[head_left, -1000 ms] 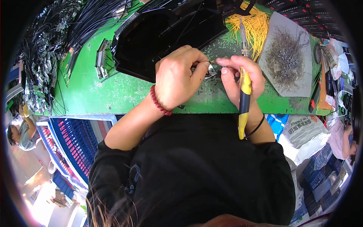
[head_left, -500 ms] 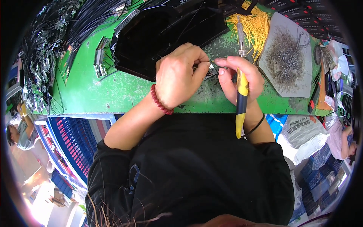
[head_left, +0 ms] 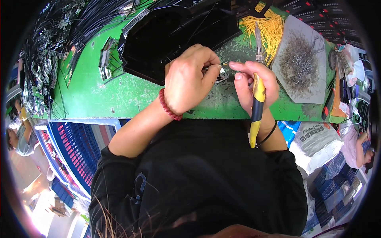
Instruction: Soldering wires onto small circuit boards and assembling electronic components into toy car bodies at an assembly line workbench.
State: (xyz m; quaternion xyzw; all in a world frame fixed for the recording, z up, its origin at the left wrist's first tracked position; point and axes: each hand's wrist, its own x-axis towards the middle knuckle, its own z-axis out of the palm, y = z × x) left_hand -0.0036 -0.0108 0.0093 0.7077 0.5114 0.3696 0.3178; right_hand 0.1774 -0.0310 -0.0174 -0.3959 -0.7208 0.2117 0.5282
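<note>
My left hand (head_left: pixel 189 79) is closed in a pinch on a thin black wire (head_left: pixel 224 64), whose bare, copper-coloured end sticks out to the right past the fingertips. A soldering iron (head_left: pixel 258 104) with a yellow and black handle rests in the curled fingers of my right hand (head_left: pixel 265 82), its metal tip pointing away from me. The right index fingertip is just short of the wire end. Below the left fingertips, partly hidden, lies a small shiny metal piece (head_left: pixel 221 76). A large black plastic housing (head_left: pixel 152 43) sits beyond my left hand.
Yellow wires (head_left: pixel 274 29) lie in a pile at the far right. A grey board (head_left: pixel 291 93) bears dark scraps. Black wires (head_left: pixel 95 20) and a heap of small circuit parts (head_left: pixel 37 83) fill the left. Another small assembly (head_left: pixel 106 59) lies left of the housing.
My right hand and the soldering iron have shifted slightly right, away from the wire, and its bare end now shows between the two hands. The left hand has barely moved.
</note>
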